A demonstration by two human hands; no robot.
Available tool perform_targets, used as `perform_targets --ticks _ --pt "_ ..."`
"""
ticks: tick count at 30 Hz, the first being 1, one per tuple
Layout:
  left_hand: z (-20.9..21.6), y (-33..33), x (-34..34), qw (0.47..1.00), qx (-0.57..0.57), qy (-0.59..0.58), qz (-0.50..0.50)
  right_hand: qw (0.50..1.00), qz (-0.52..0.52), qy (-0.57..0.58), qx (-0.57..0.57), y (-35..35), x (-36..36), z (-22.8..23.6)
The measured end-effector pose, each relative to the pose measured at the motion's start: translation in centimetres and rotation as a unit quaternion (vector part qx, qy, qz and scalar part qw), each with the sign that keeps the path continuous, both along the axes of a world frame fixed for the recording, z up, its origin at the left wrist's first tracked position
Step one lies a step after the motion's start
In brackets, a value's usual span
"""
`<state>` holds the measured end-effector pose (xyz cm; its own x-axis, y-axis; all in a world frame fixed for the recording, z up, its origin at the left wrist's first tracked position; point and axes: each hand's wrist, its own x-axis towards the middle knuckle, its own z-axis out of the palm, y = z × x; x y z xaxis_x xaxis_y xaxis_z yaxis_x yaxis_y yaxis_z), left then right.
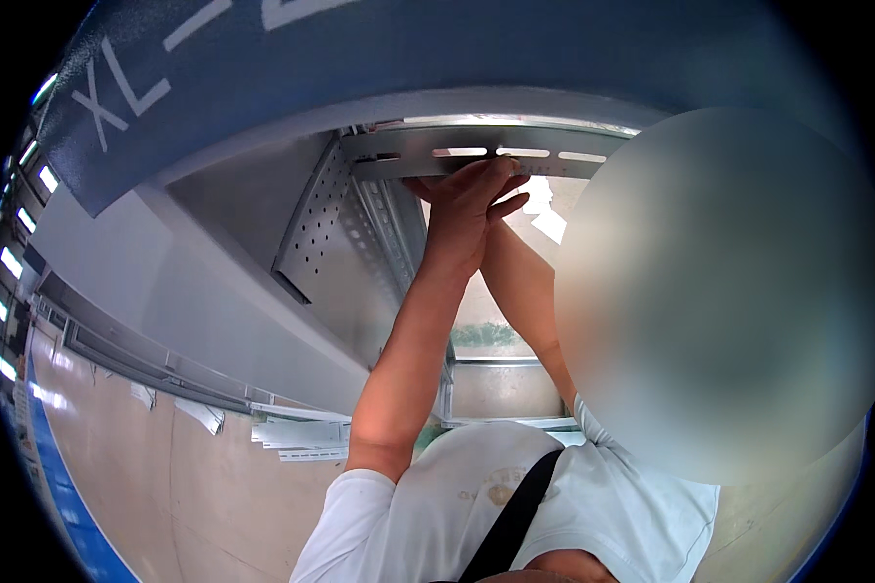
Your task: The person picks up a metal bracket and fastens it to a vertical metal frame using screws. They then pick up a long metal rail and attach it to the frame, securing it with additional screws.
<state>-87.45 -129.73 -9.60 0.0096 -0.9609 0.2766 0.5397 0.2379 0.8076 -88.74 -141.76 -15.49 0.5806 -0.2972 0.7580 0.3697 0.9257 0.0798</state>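
Note:
A slotted grey metal rail (408, 146) crosses the upper middle of the cabinet frame. My left hand (462, 209) is raised to its lower edge, fingers bent and fingertips at the rail below a slot. Whatever the fingers may hold is hidden. My right hand (492, 229) reaches up close behind and beside the left, mostly covered by it, so its grip does not show. Both forearms rise from below through the open frame.
A perforated metal plate (313, 219) stands left of the rail, before a grey side panel (204, 282). A dark blue panel (408, 53) arches overhead. Flat metal strips (301, 434) lie low on the left. A blurred round patch covers the right side.

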Motion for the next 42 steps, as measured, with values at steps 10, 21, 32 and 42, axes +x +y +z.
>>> perform_targets --ticks 10,21,32,42 --pt "0.1 0.1 0.2 1.000 -0.010 -0.002 0.000 0.994 -0.085 0.050 -0.035 0.9 0.6 1.8" --pt "0.6 0.3 0.4 1.000 -0.001 -0.003 0.011 0.997 -0.059 0.046 -0.015 0.0 0.4 1.0" --pt "0.8 1.0 0.4 1.000 0.000 0.004 0.016 0.992 -0.101 0.075 -0.017 -0.5 1.2 0.6" --pt "0.5 0.8 -0.5 0.999 0.022 0.024 -0.021 0.929 -0.301 0.213 -0.043 -1.2 0.6 -1.6"
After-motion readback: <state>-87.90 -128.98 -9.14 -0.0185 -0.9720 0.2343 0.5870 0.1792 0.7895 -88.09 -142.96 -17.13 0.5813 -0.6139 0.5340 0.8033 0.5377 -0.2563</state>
